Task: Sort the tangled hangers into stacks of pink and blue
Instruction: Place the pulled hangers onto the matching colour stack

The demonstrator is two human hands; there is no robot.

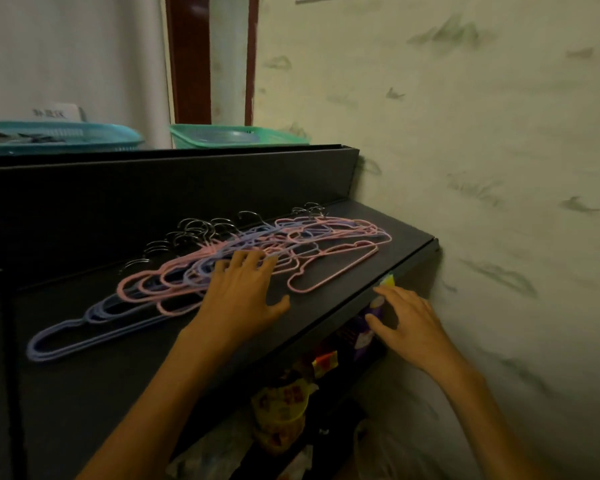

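A: What are the hangers (222,268) made of?

B: Thin wire with a soft-looking pink or blue coating and bare metal hooks (194,233). They lie tangled in one long heap across the flat, matte black shelf (84,393), running from the near left to the far right.

A: Where are the hands?

B: The left hand (243,292) is spread flat, fingers straight, its fingertips touching the middle of the heap, palm over the shelf just near of it. The right hand (409,323) hovers off the shelf's right front edge, fingers relaxed and loosely bent, grasping nothing, well apart from the hangers.

A: How many hangers?

B: Too tangled to count exactly. One pink hanger (333,268) sits clear at the right side; a few blue ones (59,341) stick out at the near left.

A: Anything else?

B: Two plastic baskets on the far ledge, a blue one (59,136) left and a green one (236,135) right. Crinkly snack packets (284,407) sit below the shelf.
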